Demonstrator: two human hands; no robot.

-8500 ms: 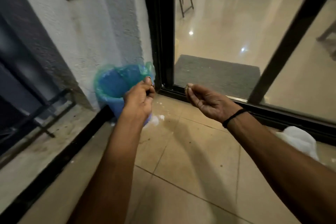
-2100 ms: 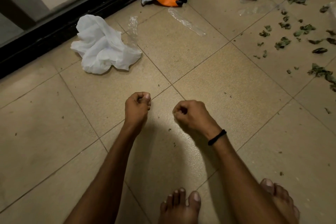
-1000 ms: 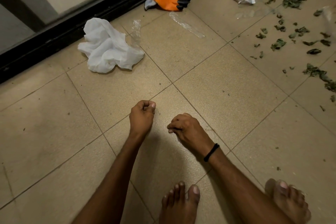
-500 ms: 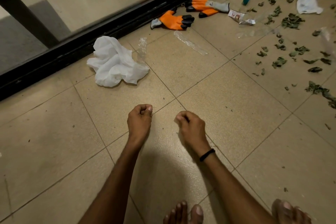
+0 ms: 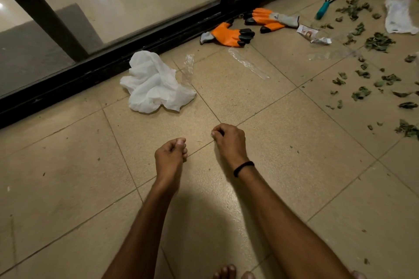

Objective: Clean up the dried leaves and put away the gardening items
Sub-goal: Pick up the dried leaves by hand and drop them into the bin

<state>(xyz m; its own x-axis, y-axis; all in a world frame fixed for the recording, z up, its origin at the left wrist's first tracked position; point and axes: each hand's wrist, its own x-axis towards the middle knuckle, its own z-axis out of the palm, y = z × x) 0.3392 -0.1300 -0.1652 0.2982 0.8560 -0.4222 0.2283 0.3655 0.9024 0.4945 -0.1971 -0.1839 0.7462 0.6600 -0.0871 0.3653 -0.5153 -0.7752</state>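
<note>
hands: left hand (image 5: 170,157) + right hand (image 5: 229,140) are both clenched, thumbs on fingertips. nothing shows in either, so can't tell if a crumb's tucked inside. both hang over bare tile, touching nothing.
leaves: dried green leaf bits (image 5: 360,93) are scattered along the right edge of the beige tiled floor (image 5: 68,176), well apart from my hands.
gear: orange gardening gloves w/ black fingertips (image 5: 229,34) lie by the black door track (image 5: 90,70) at the far edge. teal-handled hand rake (image 5: 324,7) is nr the far right corner.
step, imo: going for the next handful of leaves.
how to: open up, sweep the bits into one pile w/ flat fingers, then scoop w/ cupped palms. they look brittle, so don't squeeze. keep the clear plastic strip (image 5: 248,63) out of the pile.
vs earlier: 8.5 s ago my hands were at a blue bin by the wall, and it's out of view now. 1 s ago only the rake's handle showed. fists same as 0.5 s ago.
</note>
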